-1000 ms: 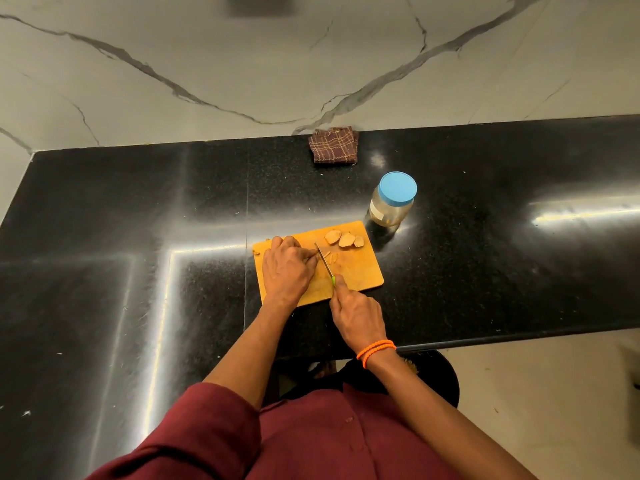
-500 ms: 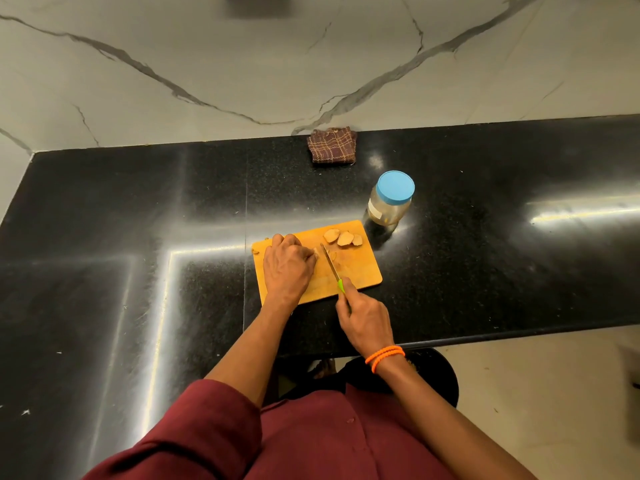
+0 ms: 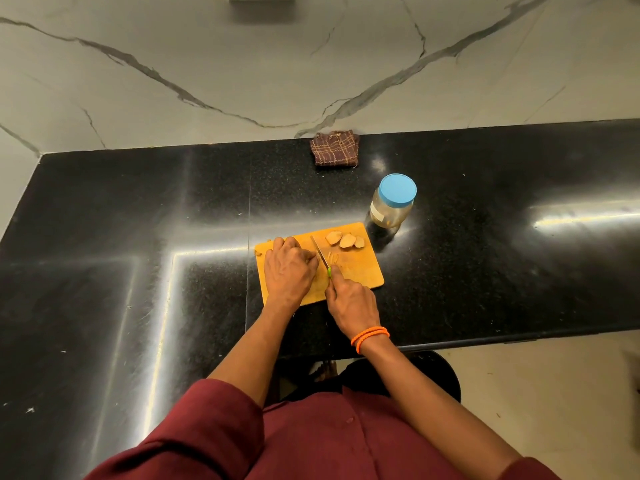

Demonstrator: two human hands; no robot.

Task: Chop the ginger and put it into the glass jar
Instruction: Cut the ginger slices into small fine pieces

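My left hand (image 3: pixel 289 268) curls over what I take to be the ginger, hidden beneath it on the cutting board (image 3: pixel 360 271), so my right hand (image 3: pixel 351 301), gripping the knife (image 3: pixel 320 253), should slice thin beside tucked knuckles, the lidded glass jar (image 3: pixel 393 202) waiting far right.

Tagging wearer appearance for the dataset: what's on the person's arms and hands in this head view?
Both hands bare, no gloves or rings that I can make out. The right hand has two thin orange bands at the wrist. A maroon sleeve covers the left upper arm, pushed up above the elbow; left hand and both forearms uncovered.
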